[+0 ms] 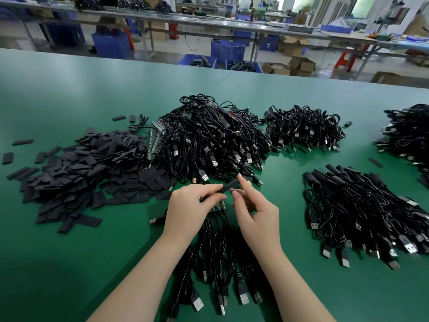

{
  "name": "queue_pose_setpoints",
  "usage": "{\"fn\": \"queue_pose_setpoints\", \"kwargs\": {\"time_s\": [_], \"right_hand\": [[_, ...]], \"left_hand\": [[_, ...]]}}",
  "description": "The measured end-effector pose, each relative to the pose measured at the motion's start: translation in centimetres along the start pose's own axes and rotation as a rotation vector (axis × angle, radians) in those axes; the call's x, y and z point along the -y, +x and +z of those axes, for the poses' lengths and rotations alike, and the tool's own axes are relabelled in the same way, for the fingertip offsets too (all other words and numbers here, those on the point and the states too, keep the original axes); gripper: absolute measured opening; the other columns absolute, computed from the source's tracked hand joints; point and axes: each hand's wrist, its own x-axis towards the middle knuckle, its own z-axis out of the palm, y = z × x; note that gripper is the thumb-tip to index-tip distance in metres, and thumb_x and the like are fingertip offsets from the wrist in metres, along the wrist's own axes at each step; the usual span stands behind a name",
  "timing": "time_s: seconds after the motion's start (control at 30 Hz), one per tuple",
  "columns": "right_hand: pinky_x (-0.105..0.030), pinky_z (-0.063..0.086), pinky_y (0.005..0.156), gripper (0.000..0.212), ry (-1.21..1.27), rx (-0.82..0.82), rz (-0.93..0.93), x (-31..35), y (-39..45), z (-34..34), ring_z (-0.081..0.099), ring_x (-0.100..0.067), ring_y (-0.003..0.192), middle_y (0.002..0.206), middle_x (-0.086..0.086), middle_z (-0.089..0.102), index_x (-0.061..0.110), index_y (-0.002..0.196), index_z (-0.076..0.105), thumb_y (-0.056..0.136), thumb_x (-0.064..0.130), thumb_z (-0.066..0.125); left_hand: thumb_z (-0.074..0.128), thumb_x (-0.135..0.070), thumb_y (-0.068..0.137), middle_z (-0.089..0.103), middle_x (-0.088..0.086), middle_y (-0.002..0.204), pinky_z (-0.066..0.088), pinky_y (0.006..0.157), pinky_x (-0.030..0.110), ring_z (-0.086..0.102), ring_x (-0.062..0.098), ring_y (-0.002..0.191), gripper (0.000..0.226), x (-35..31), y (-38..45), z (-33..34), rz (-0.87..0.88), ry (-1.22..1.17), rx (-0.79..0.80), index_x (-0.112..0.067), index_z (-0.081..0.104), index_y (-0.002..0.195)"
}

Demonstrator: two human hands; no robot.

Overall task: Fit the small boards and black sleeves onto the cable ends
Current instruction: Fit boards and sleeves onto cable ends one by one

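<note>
My left hand (189,211) pinches a black sleeve (228,187) between thumb and fingers, and small green boards (219,206) on cable ends show just under its fingers. My right hand (254,213) is beside it, forefinger and thumb tips at the sleeve's upper end, other fingers curled. A bunch of black USB cables (220,259) lies under both wrists. Loose flat black sleeves (88,168) are heaped at the left. A big tangle of cables (209,138) sits behind the hands, with strips of small boards (154,140) at its left edge.
Sleeved cables (362,212) are piled at the right, with more cable heaps (304,127) behind and at the far right edge (408,133). The green table (69,263) stretches all around. Blue crates and benches stand beyond its far edge.
</note>
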Motion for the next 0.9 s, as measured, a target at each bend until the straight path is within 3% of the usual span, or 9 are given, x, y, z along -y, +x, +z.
{"fn": "queue_pose_setpoints", "kwargs": {"time_s": [0.33, 0.43, 0.53, 0.7, 0.9], "right_hand": [[-0.009, 0.046, 0.062, 0.048, 0.139, -0.057, 0.129, 0.2, -0.1, 0.3, 0.063, -0.008, 0.066, 0.082, 0.015, 0.073, 0.06, 0.116, 0.058, 0.094, 0.018, 0.067], [-0.01, 0.05, 0.067, 0.033, 0.19, -0.097, 0.183, 0.5, 0.0, 0.1, 0.071, -0.01, 0.075, 0.083, 0.011, 0.076, 0.049, 0.112, 0.064, 0.094, 0.022, 0.067], [-0.012, 0.051, 0.065, 0.012, 0.266, -0.129, 0.255, 0.8, 0.2, -0.2, 0.073, -0.01, 0.074, 0.079, 0.003, 0.077, 0.037, 0.088, 0.076, 0.092, 0.027, 0.07], [-0.011, 0.049, 0.062, 0.014, 0.289, -0.11, 0.33, 1.0, 0.4, -0.4, 0.07, -0.01, 0.066, 0.076, 0.0, 0.076, 0.018, 0.084, 0.076, 0.092, 0.027, 0.069], [-0.011, 0.049, 0.061, 0.017, 0.299, -0.114, 0.323, 1.1, 0.5, -0.6, 0.068, -0.008, 0.064, 0.071, -0.003, 0.074, 0.015, 0.077, 0.075, 0.093, 0.019, 0.069]], "left_hand": [[0.081, -0.02, 0.078, 0.066, -0.028, 0.087, 0.052, 0.084, 0.02, 0.065, -0.006, 0.091, 0.024, -0.1, 0.0, 0.1, -0.007, 0.007, 0.024, -0.026, 0.077, 0.101], [0.08, -0.018, 0.079, 0.07, -0.024, 0.089, 0.054, 0.087, 0.029, 0.066, -0.002, 0.091, 0.024, -0.1, 0.0, 0.0, 0.02, 0.026, 0.014, -0.026, 0.077, 0.101], [0.08, -0.017, 0.078, 0.073, -0.018, 0.089, 0.054, 0.086, 0.036, 0.066, 0.0, 0.089, 0.024, -0.1, -0.1, 0.0, 0.052, 0.062, 0.022, -0.026, 0.078, 0.1], [0.08, -0.017, 0.078, 0.073, -0.017, 0.089, 0.053, 0.085, 0.03, 0.064, 0.0, 0.091, 0.023, -0.2, -0.1, 0.0, 0.098, 0.101, 0.05, -0.025, 0.078, 0.098], [0.081, -0.017, 0.077, 0.073, -0.017, 0.088, 0.049, 0.085, 0.019, 0.063, -0.001, 0.093, 0.022, -0.1, -0.1, 0.1, 0.101, 0.104, 0.053, -0.025, 0.078, 0.097]]}}
